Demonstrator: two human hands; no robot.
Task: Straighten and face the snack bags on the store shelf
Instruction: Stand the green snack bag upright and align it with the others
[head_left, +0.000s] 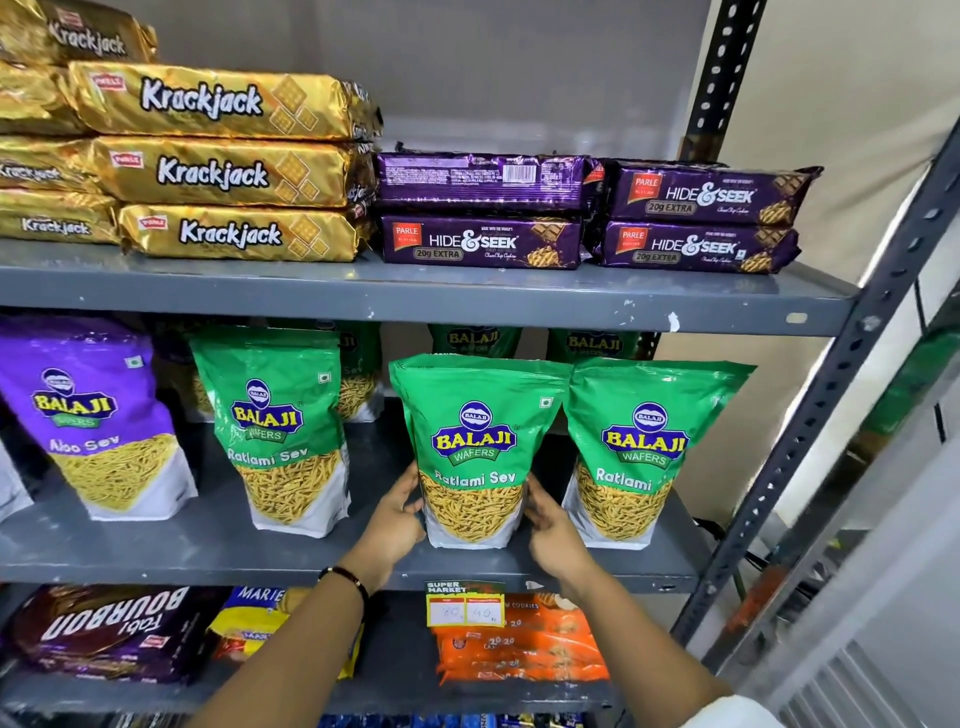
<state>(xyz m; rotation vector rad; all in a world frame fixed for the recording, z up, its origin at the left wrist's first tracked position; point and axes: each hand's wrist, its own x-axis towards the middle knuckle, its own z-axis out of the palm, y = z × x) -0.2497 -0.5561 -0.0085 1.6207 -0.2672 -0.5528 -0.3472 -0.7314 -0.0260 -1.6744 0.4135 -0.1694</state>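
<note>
On the middle grey shelf (208, 551) several Balaji snack bags stand upright. A green Ratlami Sev bag (475, 441) stands near the front edge, label facing me. My left hand (397, 519) grips its lower left side and my right hand (545, 525) grips its lower right side. Another green Ratlami bag (641, 447) stands close on its right. A third green bag (280, 426) stands further left and set back, turned slightly. A purple Aloo Sev bag (93, 415) stands at the far left. More green bags show behind, partly hidden.
The upper shelf holds stacked gold Krackjack packs (218, 166) and purple Hide & Seek packs (587, 213). A yellow price tag (465, 608) hangs on the shelf edge. Below lie Bourbon packs (109, 634) and orange biscuit packs (519, 644). A slotted metal upright (831, 415) borders the right side.
</note>
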